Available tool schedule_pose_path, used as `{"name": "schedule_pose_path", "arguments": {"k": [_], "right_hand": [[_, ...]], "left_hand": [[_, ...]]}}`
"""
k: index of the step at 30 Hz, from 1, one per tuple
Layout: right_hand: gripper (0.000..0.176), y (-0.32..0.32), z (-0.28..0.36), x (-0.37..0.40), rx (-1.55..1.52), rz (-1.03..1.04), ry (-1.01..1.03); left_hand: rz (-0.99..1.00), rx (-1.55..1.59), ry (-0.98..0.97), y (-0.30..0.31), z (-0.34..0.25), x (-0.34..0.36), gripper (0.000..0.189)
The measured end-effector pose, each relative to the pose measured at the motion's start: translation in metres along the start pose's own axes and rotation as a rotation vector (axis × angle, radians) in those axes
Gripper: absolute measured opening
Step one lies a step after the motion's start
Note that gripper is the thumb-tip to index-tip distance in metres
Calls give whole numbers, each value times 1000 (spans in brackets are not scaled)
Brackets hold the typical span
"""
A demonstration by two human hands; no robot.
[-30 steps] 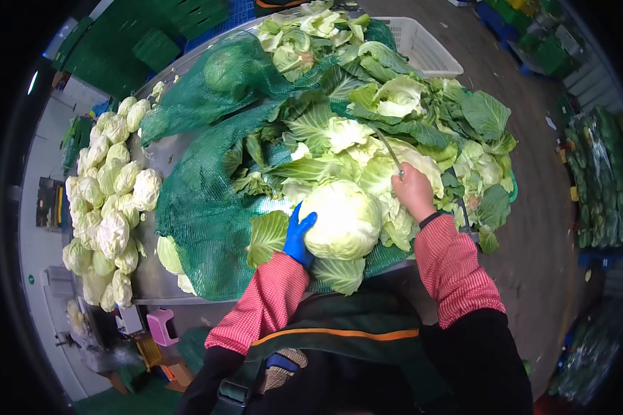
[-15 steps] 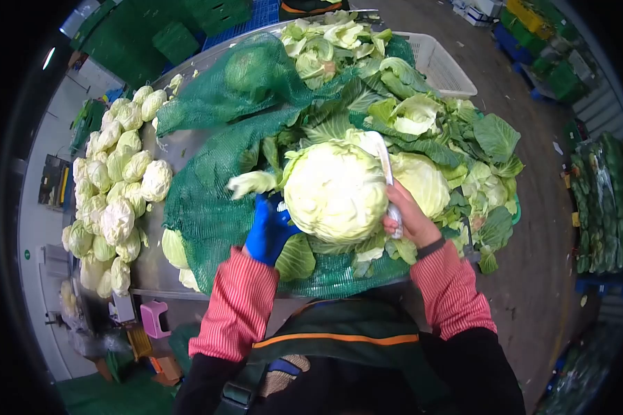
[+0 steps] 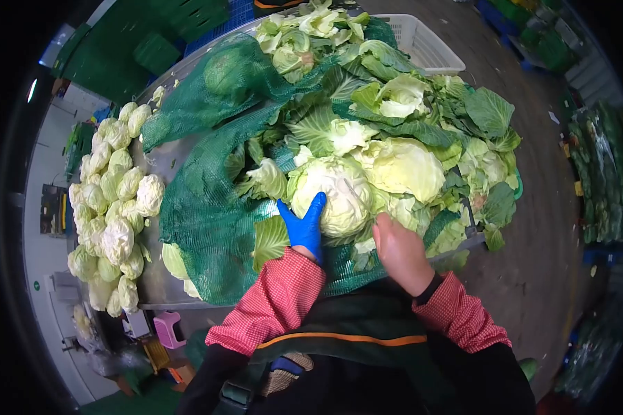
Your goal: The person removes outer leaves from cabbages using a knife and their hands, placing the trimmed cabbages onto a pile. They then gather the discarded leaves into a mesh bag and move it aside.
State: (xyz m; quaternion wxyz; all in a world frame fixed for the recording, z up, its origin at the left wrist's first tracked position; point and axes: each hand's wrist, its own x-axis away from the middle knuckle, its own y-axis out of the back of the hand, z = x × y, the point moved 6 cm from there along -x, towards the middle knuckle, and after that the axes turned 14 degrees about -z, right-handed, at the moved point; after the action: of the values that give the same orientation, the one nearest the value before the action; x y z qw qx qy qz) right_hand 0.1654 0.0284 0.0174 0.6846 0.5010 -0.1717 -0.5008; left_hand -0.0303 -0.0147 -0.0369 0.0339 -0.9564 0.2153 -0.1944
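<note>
A pale cabbage head [image 3: 336,197] rests among loose leaves on a green mesh sack [image 3: 204,214]. My left hand [image 3: 302,227], in a blue glove, lies against its near left side with thumb and fingers spread apart. My bare right hand [image 3: 400,254] is closed in a fist just off the cabbage's lower right. The knife that showed in that hand a moment earlier is hidden behind the fist. A large pale peeled leaf [image 3: 405,168] lies right behind the cabbage, and a green leaf [image 3: 270,241] sits by my left glove.
Several trimmed cabbages [image 3: 118,214] are piled at the table's left side. Leaves [image 3: 488,114] heap up at the right edge. A white plastic basket [image 3: 429,45] stands beyond them. Another mesh sack [image 3: 218,83] with a cabbage inside lies at the back.
The cabbage has come down onto the leaves and been turned. My left hand has shifted right onto its side. My right hand has moved lower, and the knife has gone out of sight.
</note>
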Motion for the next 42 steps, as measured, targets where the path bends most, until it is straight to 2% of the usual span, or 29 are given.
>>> {"name": "schedule_pose_path", "arguments": {"k": [3, 6, 9, 12, 15, 18, 19, 22, 25, 28, 29, 32, 33, 35, 37, 38, 40, 41, 42], "right_hand": [[12, -12, -7, 13, 127, -78, -15], [14, -23, -19, 2, 142, -92, -41], [16, -45, -42, -16, -78, -46, -103], [21, -53, -53, -4, -554, 233, -455], [22, -49, -69, 13, -925, 415, -981], [31, -24, -75, -1, -704, 333, -798], [30, -15, -68, -12, -593, 221, -663], [30, 2, -22, -37, -256, -111, -276], [30, -21, -11, -66, 19, -266, -81], [31, -53, -32, -83, -51, -154, -133], [32, -52, -46, -86, -48, -97, -237], [30, -49, -73, -71, -43, -229, -179], [30, -45, -79, -67, -19, -221, -199], [30, -39, -84, -63, 25, -207, -238], [35, -22, -63, -68, -23, -137, -248], [38, -9, -49, -75, -44, -104, -252], [40, 26, 14, -86, -199, -257, 32], [41, 39, 34, -85, -275, -331, 169], [41, 39, 36, -80, -268, -269, 184]], "left_hand": [[-114, -59, -20, -4, 4, 13, 112], [-111, -129, -110, -6, 12, 10, 112], [-132, -368, -281, -5, 11, 19, 111], [-14, -130, -149, -8, 5, 14, 110], [-24, -146, -91, 7, 20, 0, 110], [4, -95, -60, 20, 26, -10, 110], [14, -44, -22, 22, 26, -8, 114], [0, -154, -122, 25, 34, -10, 118], [31, -135, -113, 26, 38, -17, 117], [92, -61, -89, 28, 33, -22, 107], [119, -22, -69, 28, 30, -22, 103], [225, 361, 537, 27, 44, -27, 85], [251, 391, 636, 17, 27, -11, 72], [318, 506, 605, 13, 13, -10, 73], [345, 556, 568, 11, 5, -11, 71], [338, 482, 417, 10, -1, -16, 70], [313, 319, 130, 10, -9, -22, 68], [283, 290, 111, 9, -9, -23, 65], [293, 293, 138, 7, -7, -23, 66]]}}
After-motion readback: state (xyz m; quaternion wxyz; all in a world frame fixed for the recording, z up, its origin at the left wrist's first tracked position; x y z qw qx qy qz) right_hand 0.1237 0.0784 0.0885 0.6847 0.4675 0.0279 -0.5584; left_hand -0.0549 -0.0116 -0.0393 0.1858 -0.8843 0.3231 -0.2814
